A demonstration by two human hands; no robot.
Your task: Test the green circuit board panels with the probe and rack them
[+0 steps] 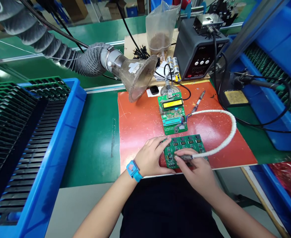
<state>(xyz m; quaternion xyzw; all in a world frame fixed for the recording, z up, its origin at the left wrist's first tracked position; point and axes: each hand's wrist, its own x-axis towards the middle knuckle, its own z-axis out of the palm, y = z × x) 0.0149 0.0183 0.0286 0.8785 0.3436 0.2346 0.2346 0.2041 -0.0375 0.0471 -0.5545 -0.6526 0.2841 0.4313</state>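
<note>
1. At far left, a blue tray (61, 138) holds green boards (1, 99) on edge in slots, presumably so they stay separate.
2. A clear funnel (139, 79) hangs over the back of the red mat (140, 122), its mouth angled towards the work, probably to draw off fumes.
3. The left hand (149, 158) rests at the left edge of the circuit board (182, 147), thumb and fingers spread apart, seemingly to steady it.
4. That board lies flat on the mat's near edge, between the hands, its digit displays facing up.
5. Just beyond it sits a device with a lit yellow display (172, 104), likely placed for easy reading.
6. The right hand (201, 172) has thumb and fingers clamped, pen-like, on a dark probe (188, 157); its tip is hidden, so contact is uncertain.
</note>
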